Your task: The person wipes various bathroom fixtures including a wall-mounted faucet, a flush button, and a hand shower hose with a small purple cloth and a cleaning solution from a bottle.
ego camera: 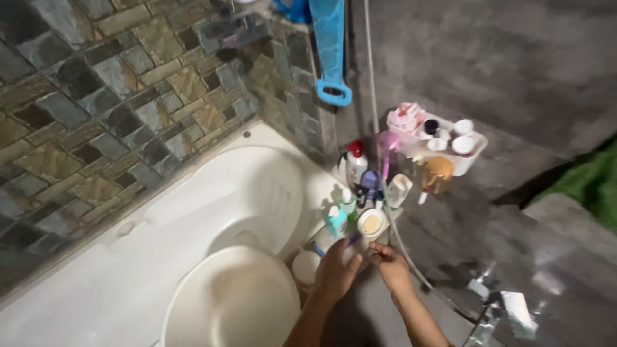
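My left hand (335,270) reaches over the corner ledge of a white bathtub (193,212), its fingers against a small white thing next to a toothbrush with a purple-blue handle (352,240). My right hand (389,263) is close beside it, fingers loosely curled toward the left hand. Whether either hand grips anything is hidden. Just beyond the fingers stand a round white dish with yellow soap (371,223), a teal bottle (335,222) and a small green bottle (348,204).
A large white basin (234,302) lies in the tub, a round white cup (306,266) beside it. Further back are a red-capped white bottle (355,164), a white wall rack (472,160) of jars, a hanging blue scrub strap (331,51), a shower hose (371,77) and stone tiles (96,96).
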